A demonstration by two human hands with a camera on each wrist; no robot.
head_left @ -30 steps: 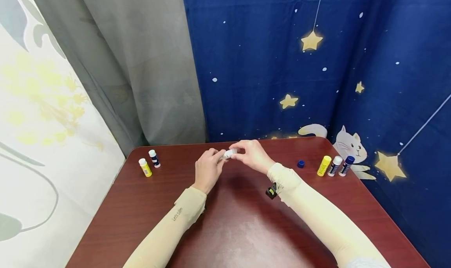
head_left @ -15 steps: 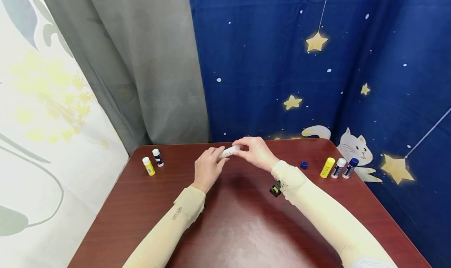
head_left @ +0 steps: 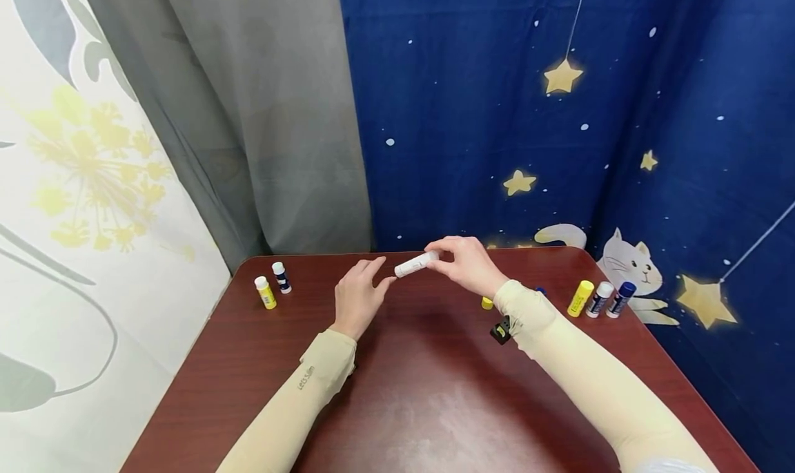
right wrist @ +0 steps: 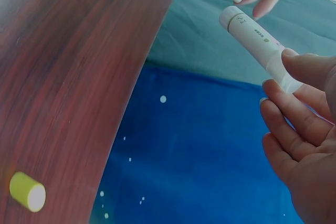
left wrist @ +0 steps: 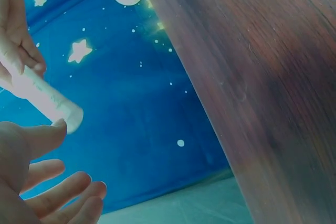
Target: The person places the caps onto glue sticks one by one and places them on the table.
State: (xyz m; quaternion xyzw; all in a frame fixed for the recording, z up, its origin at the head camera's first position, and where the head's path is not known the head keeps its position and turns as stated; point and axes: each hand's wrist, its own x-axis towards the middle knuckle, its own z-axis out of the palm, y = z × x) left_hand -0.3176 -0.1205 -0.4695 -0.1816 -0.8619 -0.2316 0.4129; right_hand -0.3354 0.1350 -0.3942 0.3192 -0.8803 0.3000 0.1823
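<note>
A white glue stick [head_left: 415, 264] with small printing is held tilted above the far part of the table. My right hand [head_left: 466, 264] pinches its right end between thumb and fingers; the right wrist view shows that pinch on the tube [right wrist: 254, 38] closely. Beside the other end is my left hand [head_left: 360, 295], thumb and fingers spread and holding nothing. In the left wrist view its thumb tip overlaps the tube's end [left wrist: 71, 119]; whether they touch I cannot tell. A small yellow cap [head_left: 487, 303] is on the table below my right wrist.
At the left stand a yellow glue stick [head_left: 265, 293] and a navy one [head_left: 281, 278]. A yellow stick [head_left: 580, 299], a white-capped one [head_left: 600, 300] and a blue-capped one [head_left: 621, 300] stand at the right. My right sleeve mostly hides a blue cap [head_left: 540, 291].
My left hand has let go of the glue stick and drawn slightly left. My right hand has carried the stick to the right. The yellow cap has come into sight.
</note>
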